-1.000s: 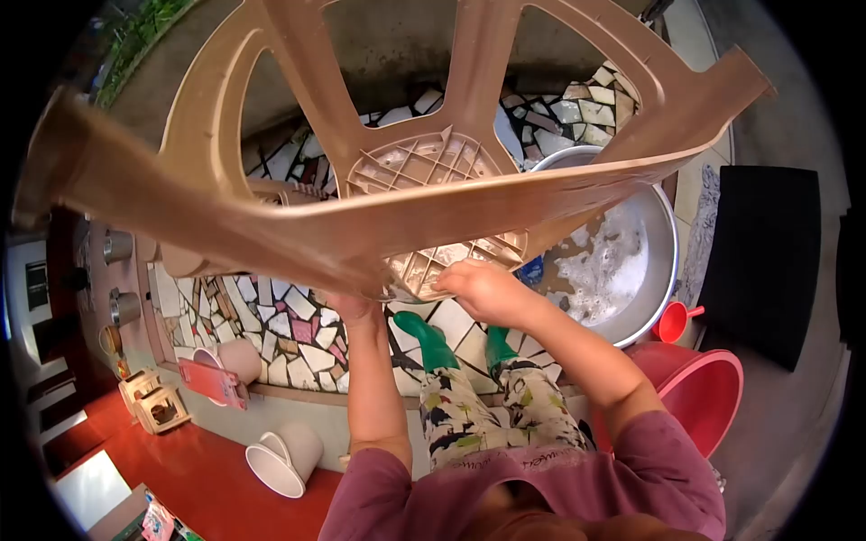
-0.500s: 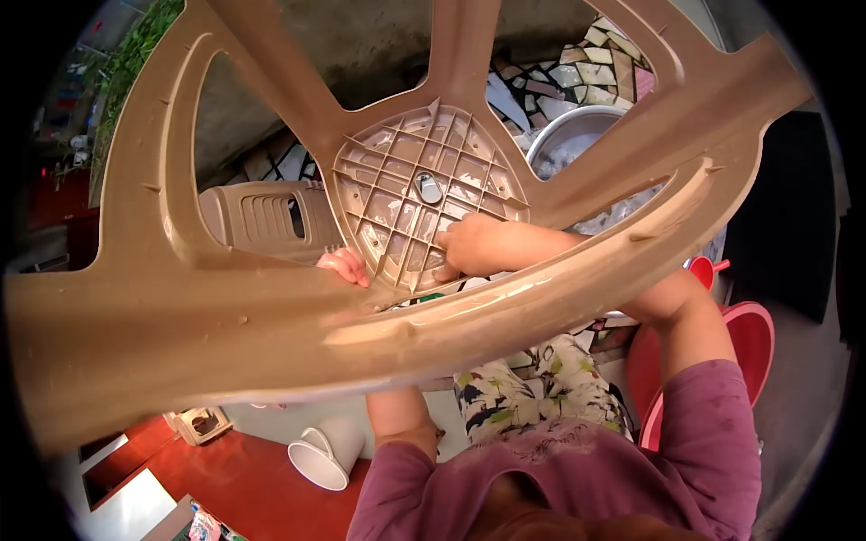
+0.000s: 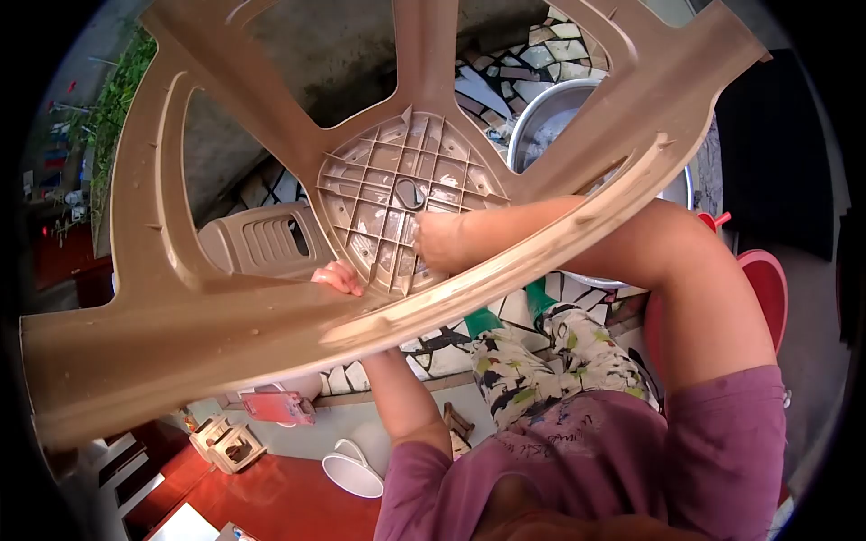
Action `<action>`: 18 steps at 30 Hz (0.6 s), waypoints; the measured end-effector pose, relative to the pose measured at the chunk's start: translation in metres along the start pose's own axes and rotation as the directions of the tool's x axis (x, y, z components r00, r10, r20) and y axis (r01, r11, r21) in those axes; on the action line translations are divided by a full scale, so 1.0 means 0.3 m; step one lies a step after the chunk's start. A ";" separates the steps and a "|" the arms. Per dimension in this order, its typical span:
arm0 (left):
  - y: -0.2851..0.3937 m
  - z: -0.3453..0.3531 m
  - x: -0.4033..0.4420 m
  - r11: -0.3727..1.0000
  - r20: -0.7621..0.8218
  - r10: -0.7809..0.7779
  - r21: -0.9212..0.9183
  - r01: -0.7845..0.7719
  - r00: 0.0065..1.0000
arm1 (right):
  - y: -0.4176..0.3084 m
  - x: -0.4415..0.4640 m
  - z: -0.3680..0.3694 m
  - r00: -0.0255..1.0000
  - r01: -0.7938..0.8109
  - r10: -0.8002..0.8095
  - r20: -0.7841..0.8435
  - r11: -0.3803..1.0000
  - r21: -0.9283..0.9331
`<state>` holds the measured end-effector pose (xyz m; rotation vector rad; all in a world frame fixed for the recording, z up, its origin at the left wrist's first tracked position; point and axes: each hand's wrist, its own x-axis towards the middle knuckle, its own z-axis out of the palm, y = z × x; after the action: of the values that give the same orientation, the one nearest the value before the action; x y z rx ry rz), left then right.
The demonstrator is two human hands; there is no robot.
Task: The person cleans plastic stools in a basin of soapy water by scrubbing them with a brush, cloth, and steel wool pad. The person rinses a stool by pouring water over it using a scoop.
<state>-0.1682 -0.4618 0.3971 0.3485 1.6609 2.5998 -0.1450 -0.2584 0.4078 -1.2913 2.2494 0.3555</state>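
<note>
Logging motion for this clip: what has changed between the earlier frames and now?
The brown plastic stool has tipped so its ribbed underside faces the camera more fully. The right hand has moved from the underside's near edge inward over the ribs. No hold was visibly taken or let go: the left hand stays at the edge. The metal basin still stands on the tiled floor.

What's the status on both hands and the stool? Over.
Left hand gripping tan plastic stool. Right hand at its ribbed underside, which faces the camera. Near rim crosses right forearm.
</note>
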 end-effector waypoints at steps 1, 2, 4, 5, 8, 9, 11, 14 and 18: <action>0.014 -0.003 0.006 0.999 0.023 -0.025 0.029 0.025 0.999 | -0.004 -0.010 -0.008 0.997 0.014 -0.018 -0.077 0.998 -0.057; 0.004 0.008 0.000 0.997 -0.090 0.028 0.076 -0.021 0.995 | -0.009 -0.010 -0.018 0.998 -0.014 0.025 -0.051 0.977 0.215; 0.038 0.065 0.000 0.992 -0.100 0.046 0.125 -0.034 0.994 | -0.028 0.066 0.060 0.994 -0.007 0.043 -0.096 0.938 0.346; 0.051 0.101 0.001 0.987 -0.107 0.064 0.157 -0.047 0.992 | -0.037 0.104 0.099 0.992 0.002 0.052 -0.119 0.912 0.409; 0.052 0.147 -0.004 0.985 -0.145 0.067 0.166 -0.042 0.987 | -0.029 0.104 0.170 0.985 -0.136 0.171 -0.034 0.876 0.464; 0.045 0.154 -0.018 0.983 -0.147 0.073 0.178 -0.046 0.986 | -0.013 0.080 0.179 0.987 -0.144 0.158 0.004 0.889 0.435; 0.022 0.152 -0.020 0.984 -0.169 0.106 0.161 -0.079 0.980 | 0.009 0.030 0.137 0.989 -0.135 0.146 -0.004 0.923 0.359; 0.006 0.120 0.004 0.996 -0.368 0.078 0.063 -0.058 0.926 | -0.011 -0.014 0.033 0.964 -0.197 0.263 -0.042 0.810 0.553; -0.002 0.036 0.000 0.994 -0.475 -0.029 -0.110 -0.026 0.880 | -0.006 0.034 0.028 0.958 -0.239 0.286 0.028 0.740 0.628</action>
<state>-0.1660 -0.4518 0.4008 -0.3314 1.6021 2.9286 -0.1450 -0.2629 0.3954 -0.6367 2.3123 -0.3449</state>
